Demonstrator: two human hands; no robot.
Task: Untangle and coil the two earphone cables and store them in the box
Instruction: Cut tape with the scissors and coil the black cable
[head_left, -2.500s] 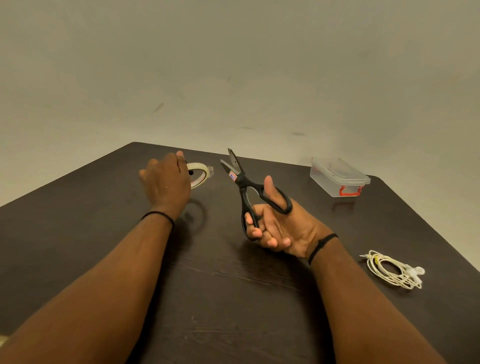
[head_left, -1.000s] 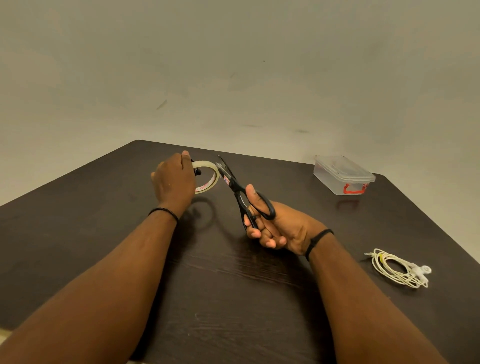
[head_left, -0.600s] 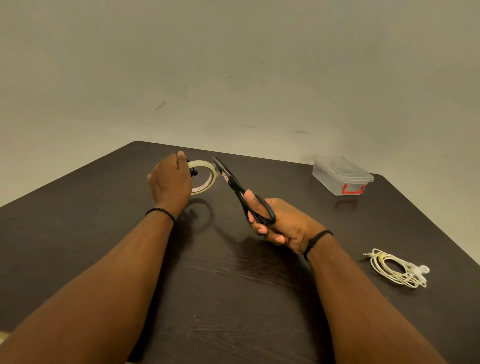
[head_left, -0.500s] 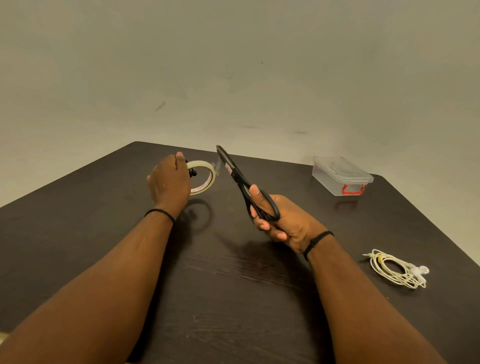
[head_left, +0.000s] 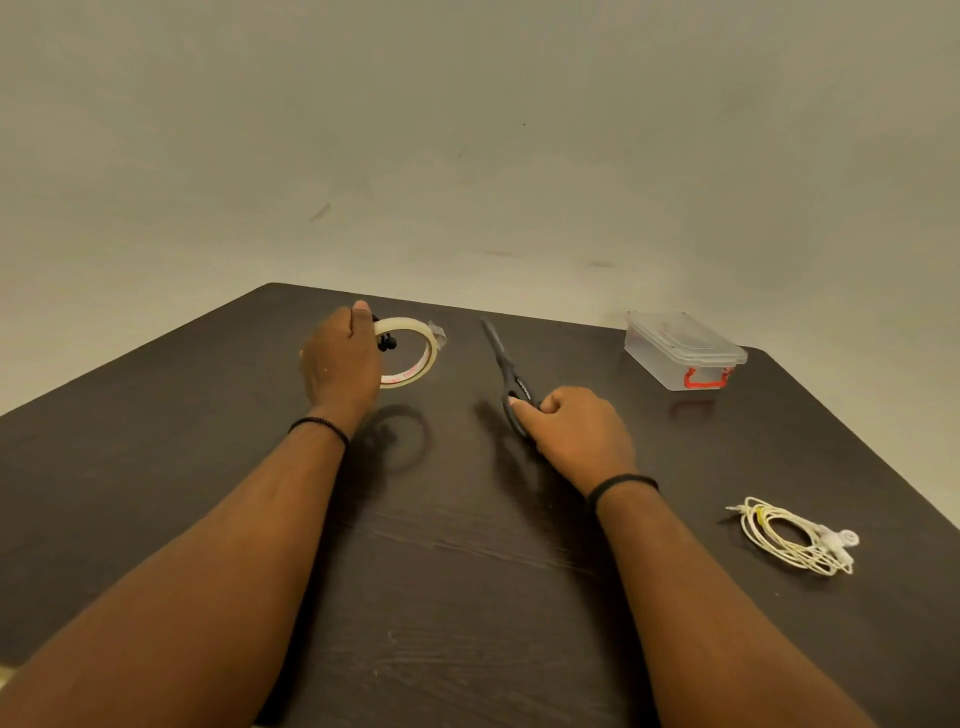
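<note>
Dark table (head_left: 467, 597) filling my view. White earphone coil (head_left: 795, 535) lying near right, plug pointing left. My right hand (head_left: 571, 431) gripping scissors (head_left: 506, 371), blades pointing away. Left hand (head_left: 340, 358) holding tape roll (head_left: 413, 353) upright with black earphone (head_left: 386, 341). Box (head_left: 683, 351) sitting closed far right.

The right hand (head_left: 574, 434), which had held the scissors (head_left: 506, 374) raised with blades open near the tape roll (head_left: 410, 353), has turned palm-down and lowered them at centre frame, blades now closed and pointing toward the upper middle, away from the roll.
</note>
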